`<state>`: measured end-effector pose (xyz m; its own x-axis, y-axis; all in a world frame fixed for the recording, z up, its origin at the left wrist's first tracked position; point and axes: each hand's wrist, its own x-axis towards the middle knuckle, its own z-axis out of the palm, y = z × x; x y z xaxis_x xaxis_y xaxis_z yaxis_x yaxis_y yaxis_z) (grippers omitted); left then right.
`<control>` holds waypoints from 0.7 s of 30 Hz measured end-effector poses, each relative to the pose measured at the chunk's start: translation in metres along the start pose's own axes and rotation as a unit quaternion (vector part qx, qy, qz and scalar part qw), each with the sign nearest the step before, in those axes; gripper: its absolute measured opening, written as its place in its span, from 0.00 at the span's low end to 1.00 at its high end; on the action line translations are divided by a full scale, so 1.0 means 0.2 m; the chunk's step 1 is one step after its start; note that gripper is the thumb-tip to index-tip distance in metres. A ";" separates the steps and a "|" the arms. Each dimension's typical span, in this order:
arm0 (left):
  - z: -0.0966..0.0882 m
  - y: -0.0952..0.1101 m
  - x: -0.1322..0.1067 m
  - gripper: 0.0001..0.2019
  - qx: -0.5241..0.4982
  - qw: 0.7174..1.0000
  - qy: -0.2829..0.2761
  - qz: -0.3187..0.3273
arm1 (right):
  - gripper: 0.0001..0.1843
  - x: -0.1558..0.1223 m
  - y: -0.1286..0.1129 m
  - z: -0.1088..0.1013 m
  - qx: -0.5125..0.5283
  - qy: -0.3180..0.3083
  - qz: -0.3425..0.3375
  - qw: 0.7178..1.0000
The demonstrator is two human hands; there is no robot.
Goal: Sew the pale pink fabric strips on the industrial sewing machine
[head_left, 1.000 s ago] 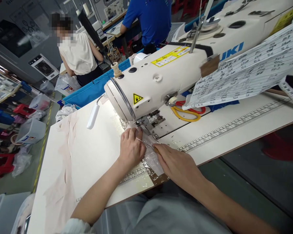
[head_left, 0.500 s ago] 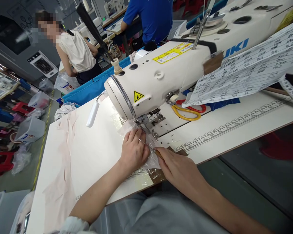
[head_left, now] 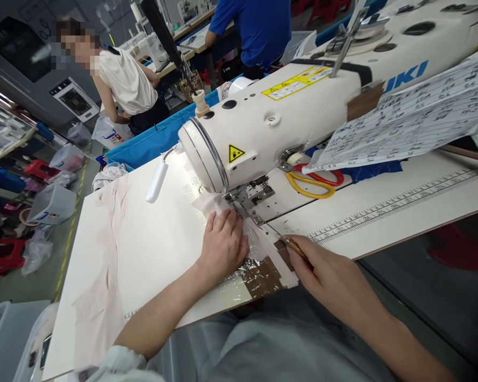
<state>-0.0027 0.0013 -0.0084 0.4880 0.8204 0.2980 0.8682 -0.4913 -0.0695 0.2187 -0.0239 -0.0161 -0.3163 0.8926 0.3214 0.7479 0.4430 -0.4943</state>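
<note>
My left hand (head_left: 224, 244) lies flat on pale pink fabric (head_left: 212, 203), fingers stretched toward the presser foot of a white sewing machine (head_left: 249, 124). In my right hand (head_left: 326, 273) is an awl with a wooden handle (head_left: 296, 247). Its thin metal shaft points up and left toward the metal guide plate (head_left: 258, 219) beside the needle area. A narrow pale fabric strip (head_left: 278, 261) runs from the foot down to the table's front edge, between my hands. The needle itself is hard to make out.
Scissors with yellow and red handles (head_left: 308, 187) lie beneath the machine arm. A handwritten sheet (head_left: 406, 116) overhangs on the right. A white lamp (head_left: 156, 183) stands left of the machine head. More pink fabric (head_left: 99, 302) lies along the left table edge. Two people sit beyond.
My right hand and the awl have moved right, away from my left hand. The narrow strip now shows, stretched toward the front edge. My left hand stays on the fabric, fingers slightly more spread.
</note>
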 end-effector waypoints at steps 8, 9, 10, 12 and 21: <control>-0.01 0.00 -0.01 0.20 0.001 1.000 -0.024 0.001 | 0.12 0.00 0.01 0.00 0.027 0.000 0.013 1.000; -0.01 0.01 0.00 0.20 -0.001 1.000 -0.019 -0.003 | 0.12 0.00 0.01 0.00 0.026 0.002 0.010 1.000; -0.01 0.01 0.00 0.19 -0.004 1.000 -0.013 -0.006 | 0.12 -0.01 0.01 0.00 0.024 0.006 0.008 1.000; -0.01 0.02 0.00 0.19 -0.005 1.000 -0.005 -0.005 | 0.12 -0.01 0.01 0.00 0.022 0.010 0.006 1.000; -0.02 0.02 -0.01 0.20 0.007 1.000 -0.020 0.004 | 0.13 -0.02 0.02 0.01 0.031 0.010 0.013 0.999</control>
<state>-0.0011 -0.0028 -0.0063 0.4987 0.8270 0.2597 0.8648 -0.4949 -0.0848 0.2218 -0.0249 -0.0218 -0.2847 0.9023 0.3237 0.7174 0.4246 -0.5523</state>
